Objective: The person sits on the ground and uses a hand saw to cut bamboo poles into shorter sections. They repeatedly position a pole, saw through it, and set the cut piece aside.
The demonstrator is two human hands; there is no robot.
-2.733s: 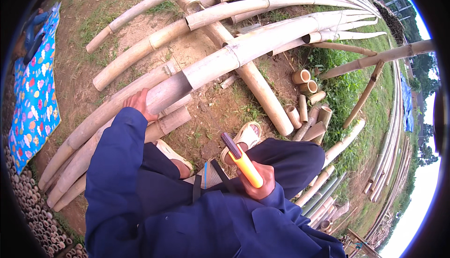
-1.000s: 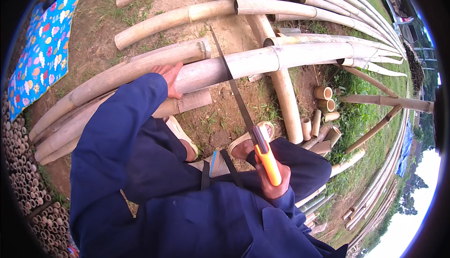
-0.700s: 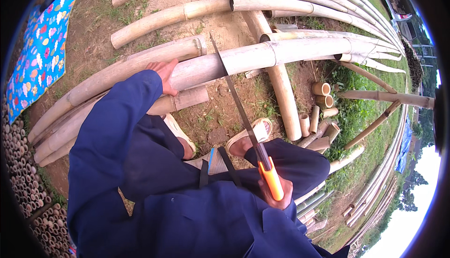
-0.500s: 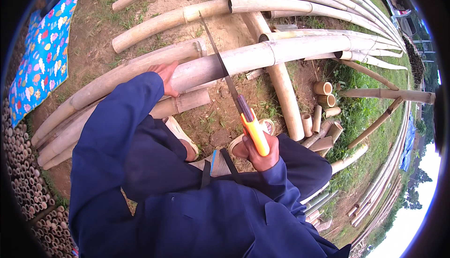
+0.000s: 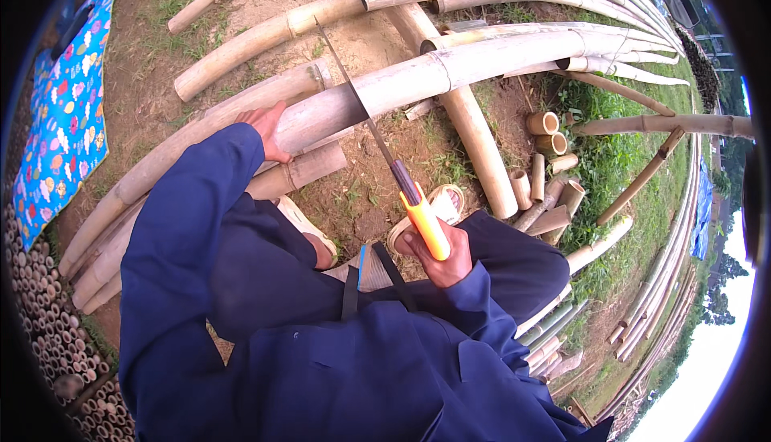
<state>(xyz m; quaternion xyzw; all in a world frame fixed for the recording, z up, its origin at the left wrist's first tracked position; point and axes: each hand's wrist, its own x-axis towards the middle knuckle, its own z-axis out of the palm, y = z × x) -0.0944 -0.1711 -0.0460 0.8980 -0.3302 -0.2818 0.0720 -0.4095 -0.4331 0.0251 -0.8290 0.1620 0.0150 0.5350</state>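
Observation:
A thick pale bamboo pole (image 5: 401,89) lies across in front of me, one end toward my left. My left hand (image 5: 267,130) grips that end, the thumb on the near side and the fingers over the top. My right hand (image 5: 448,259) is closed round the orange-yellow handle of a handsaw (image 5: 426,224). The saw's long narrow blade crosses over the pole a short way to the right of my left hand, its tip pointing away from me. Whether the teeth have cut into the bamboo I cannot tell.
A crosswise bamboo log (image 5: 474,137) runs under the pole. Other cut bamboo lengths (image 5: 217,125) lie at the left, and short bamboo pieces (image 5: 543,124) lie at the right. A patterned blue cloth (image 5: 76,105) and stacked bamboo ends (image 5: 48,305) are far left.
The saw has been drawn back a little toward me across the pole. My left hand keeps its grip on the pole's end. The whole view has shifted slightly.

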